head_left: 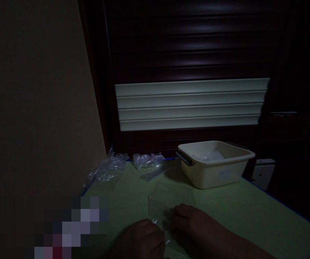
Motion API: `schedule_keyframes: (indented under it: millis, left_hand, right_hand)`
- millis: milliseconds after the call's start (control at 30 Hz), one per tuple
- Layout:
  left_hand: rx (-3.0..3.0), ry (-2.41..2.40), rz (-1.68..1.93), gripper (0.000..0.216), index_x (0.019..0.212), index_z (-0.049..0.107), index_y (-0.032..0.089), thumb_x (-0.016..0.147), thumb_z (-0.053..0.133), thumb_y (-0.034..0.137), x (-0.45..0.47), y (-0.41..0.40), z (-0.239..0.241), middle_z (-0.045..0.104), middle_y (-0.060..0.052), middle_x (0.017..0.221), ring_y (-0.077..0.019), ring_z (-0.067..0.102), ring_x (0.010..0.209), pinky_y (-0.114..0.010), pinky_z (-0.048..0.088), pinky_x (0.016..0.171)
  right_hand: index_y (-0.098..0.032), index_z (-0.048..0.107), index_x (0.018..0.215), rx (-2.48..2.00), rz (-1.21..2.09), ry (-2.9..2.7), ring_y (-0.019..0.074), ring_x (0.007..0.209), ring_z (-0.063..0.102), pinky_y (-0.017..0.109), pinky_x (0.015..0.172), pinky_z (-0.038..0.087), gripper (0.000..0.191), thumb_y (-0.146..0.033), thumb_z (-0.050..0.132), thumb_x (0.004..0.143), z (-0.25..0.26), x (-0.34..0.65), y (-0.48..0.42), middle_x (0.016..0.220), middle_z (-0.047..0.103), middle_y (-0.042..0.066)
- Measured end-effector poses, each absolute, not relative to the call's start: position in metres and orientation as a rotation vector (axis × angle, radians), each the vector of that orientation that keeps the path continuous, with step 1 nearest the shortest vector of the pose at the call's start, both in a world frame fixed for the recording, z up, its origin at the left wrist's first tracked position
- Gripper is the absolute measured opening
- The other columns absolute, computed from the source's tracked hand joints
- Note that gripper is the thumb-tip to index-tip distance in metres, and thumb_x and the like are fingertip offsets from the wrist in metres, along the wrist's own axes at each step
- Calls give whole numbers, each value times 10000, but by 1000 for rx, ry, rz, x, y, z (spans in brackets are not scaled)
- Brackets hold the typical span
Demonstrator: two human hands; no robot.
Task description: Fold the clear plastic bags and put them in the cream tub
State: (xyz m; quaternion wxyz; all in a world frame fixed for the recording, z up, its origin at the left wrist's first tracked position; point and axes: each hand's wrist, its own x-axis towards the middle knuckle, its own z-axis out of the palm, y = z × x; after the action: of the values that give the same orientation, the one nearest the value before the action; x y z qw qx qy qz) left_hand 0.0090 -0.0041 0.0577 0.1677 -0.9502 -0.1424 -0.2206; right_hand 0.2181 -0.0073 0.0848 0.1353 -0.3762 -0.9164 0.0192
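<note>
A clear plastic bag lies flat on the green tabletop, just in front of me. My left hand is at its near left edge, with curled fingers closed on the plastic. From the right, my right hand reaches over the bag, fingers bent down and closed on it. Both fingertips are partly hidden in the dim light, and the near end of the bag is covered by my hands.
A cream plastic tub with grey handles stands at the back right, with clear plastic inside. Crumpled clear wrapping, another crumpled bundle and a flat clear packet lie at the back left. A white box is beyond the table's right edge.
</note>
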Motion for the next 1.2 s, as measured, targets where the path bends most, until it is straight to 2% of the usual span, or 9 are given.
schedule_keyframes:
  millis: [233,400,600,700,800,900,1000,1067,1200]
  left_hand:
    - [-2636,-460,-759,225,631,591,138,848,621,193,8,-1,53,636,-4,643,-135,573,613,-259,440,572]
    - [-2600,-541,-794,237,604,569,151,830,628,192,8,0,52,604,-3,616,-143,566,619,-261,447,596]
    - [-2696,-469,-713,114,789,612,162,896,589,194,8,-3,60,629,-22,753,-152,577,736,-245,483,684]
    - [-2727,-382,-655,129,798,613,178,920,600,219,8,-2,56,642,-4,774,-130,567,709,-223,477,683]
    - [-2746,-391,-632,140,785,613,179,919,614,218,7,-1,52,651,11,777,-120,563,695,-220,474,681]
    - [-2759,-389,-624,135,779,619,172,903,639,220,7,-1,52,653,10,769,-124,570,698,-226,474,671]
    - [-2777,-391,-618,141,768,621,164,892,655,222,7,-2,55,654,8,760,-126,577,701,-227,471,654]
    - [-2776,-391,-613,166,746,616,168,898,645,226,7,-2,55,652,13,754,-126,578,697,-227,467,634]
    - [-2765,-384,-638,185,736,617,177,919,608,201,8,-2,53,654,9,767,-124,576,696,-222,468,645]
  right_hand:
    - [-174,657,832,-1254,48,-2579,139,689,578,229,601,366,128,-100,553,847,84,228,1,830,640,40]
    - [-166,663,838,-1301,75,-2514,133,671,568,224,586,360,166,-73,526,846,81,231,6,819,634,43]
    - [-166,656,806,-1153,172,-2502,137,709,560,228,633,390,192,-64,502,859,75,225,8,821,626,36]
    - [-163,652,810,-1097,301,-2454,138,715,560,232,650,414,224,-36,472,849,84,225,3,832,631,40]
    - [-161,658,850,-1059,583,-2390,128,740,578,218,666,440,265,15,470,786,102,231,-6,861,636,30]
    - [-140,678,908,-990,922,-2342,147,826,609,227,727,468,258,3,586,714,116,240,-12,922,656,42]
    - [-118,706,864,-832,1141,-2375,158,829,616,233,732,469,249,-14,689,638,115,246,-12,908,666,50]
    - [-113,714,819,-703,1231,-2411,144,778,610,218,699,458,235,6,670,621,109,247,-10,847,662,33]
    - [-125,685,781,-535,1252,-2478,127,721,562,211,685,433,143,-51,623,676,103,244,-10,753,611,-3]
